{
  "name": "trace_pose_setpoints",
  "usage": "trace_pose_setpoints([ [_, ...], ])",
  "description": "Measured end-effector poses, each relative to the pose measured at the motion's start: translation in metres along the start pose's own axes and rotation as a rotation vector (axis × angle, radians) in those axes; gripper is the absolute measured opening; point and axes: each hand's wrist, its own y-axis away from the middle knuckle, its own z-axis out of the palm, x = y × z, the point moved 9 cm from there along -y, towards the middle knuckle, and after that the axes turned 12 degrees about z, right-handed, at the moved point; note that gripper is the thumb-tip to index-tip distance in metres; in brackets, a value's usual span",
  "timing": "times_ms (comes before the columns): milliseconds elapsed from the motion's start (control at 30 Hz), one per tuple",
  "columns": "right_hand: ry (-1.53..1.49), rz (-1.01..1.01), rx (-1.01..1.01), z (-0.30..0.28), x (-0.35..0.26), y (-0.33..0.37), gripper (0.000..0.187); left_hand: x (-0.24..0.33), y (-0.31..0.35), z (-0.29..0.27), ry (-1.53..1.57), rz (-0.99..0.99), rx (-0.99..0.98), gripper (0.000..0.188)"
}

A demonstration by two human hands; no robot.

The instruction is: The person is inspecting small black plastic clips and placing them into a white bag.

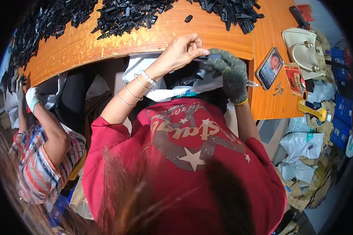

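Note:
My bare left hand (184, 51), with bracelets on its wrist, is closed at the table's front edge. Its thumb and fingertips meet the fingertips of my right hand (232, 74), which wears a dark grey knitted glove with a yellow cuff. The gloved fingers are bent together. Anything pinched between the two hands is too small or hidden to make out. Below them, against my lap, sits an open white plastic bag (161, 94) with black plastic parts (189, 81) inside.
Heaps of small black plastic parts (125, 17) lie along the wooden table (145, 41). To the right are a phone (270, 67), a red packet (295, 79), a cream handbag (304, 51) and a yellow bottle (313, 110). A co-worker's gloved hand (32, 98) is at the left.

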Motion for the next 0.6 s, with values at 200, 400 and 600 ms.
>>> trace_pose_setpoints([
  [200, 0.038, 0.002, -0.177, 0.012, 0.007, 0.016, 0.027, 0.005, -0.036, 0.006, -0.252, 0.147, -0.149, 0.041],
  [400, 0.318, -0.216, -0.059, 0.005, -0.002, 0.018, 0.019, 0.013, -0.101, 0.046, -0.803, 0.304, -0.035, 0.048],
  [600, 0.089, 0.122, 0.021, -0.019, 0.019, 0.011, 0.017, -0.006, -0.094, 0.033, -0.880, 0.202, -0.038, 0.031],
])
